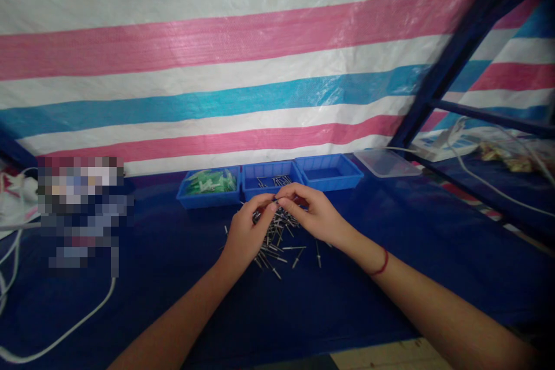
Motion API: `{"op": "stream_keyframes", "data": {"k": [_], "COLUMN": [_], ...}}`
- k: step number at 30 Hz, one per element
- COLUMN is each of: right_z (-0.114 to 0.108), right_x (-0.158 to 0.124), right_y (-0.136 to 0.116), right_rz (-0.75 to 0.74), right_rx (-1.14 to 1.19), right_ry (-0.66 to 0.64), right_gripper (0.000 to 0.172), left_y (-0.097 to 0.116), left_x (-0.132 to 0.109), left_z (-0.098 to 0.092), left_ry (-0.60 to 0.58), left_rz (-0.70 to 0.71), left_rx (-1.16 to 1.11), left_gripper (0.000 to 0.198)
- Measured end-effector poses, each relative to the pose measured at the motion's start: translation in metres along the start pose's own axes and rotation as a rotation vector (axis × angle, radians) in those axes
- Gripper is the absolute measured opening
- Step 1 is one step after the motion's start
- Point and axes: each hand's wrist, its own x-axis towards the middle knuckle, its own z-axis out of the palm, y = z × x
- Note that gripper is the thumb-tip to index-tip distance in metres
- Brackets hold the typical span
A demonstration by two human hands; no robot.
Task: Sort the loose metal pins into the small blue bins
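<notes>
My left hand [249, 230] and my right hand [314, 214] meet fingertip to fingertip over a loose pile of blind rivets [274, 237]. Both are closed in a pinch. A small dark bit shows between the fingertips, too small to name. The rivets are thin silver pins with thicker sleeves, and several lie scattered in front of the pile. Just behind my hands stands the middle blue bin [248, 176], with some rivets lying in it. My fingers hide part of the pile and of this bin's front.
The left blue bin [184, 201] holds a bag of green and white pieces [210, 181]. The right blue bin [329, 173] adjoins the middle one. A clear plastic lid [387, 163] lies farther right. White cables [82, 326] run along the left. Behind hangs a striped sheet [217, 52].
</notes>
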Motion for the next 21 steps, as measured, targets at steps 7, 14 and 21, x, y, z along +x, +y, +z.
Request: {"op": "stream_keyframes", "data": {"k": [7,14,21], "right_z": [0.0047,0.0034,0.0021], "right_x": [-0.0026,-0.0038,-0.0032], "right_y": [-0.0003,-0.0067,-0.0065], "right_rz": [-0.019,-0.067,-0.07], "right_rx": [0.01,-0.078,-0.069], "right_ry": [0.112,0.091,0.067], "right_gripper": [0.015,0.011,0.011], "left_y": [0.0039,-0.0017,0.0025], "left_x": [-0.0013,-0.0012,-0.0006], "left_z": [-0.0042,0.0008,-0.0021], "left_ry": [0.016,0.008,-0.007], "left_rz": [0.097,0.087,0.066], "left_rx": [0.088,0.099,0.075], "left_gripper": [0.017,0.015,0.013]}}
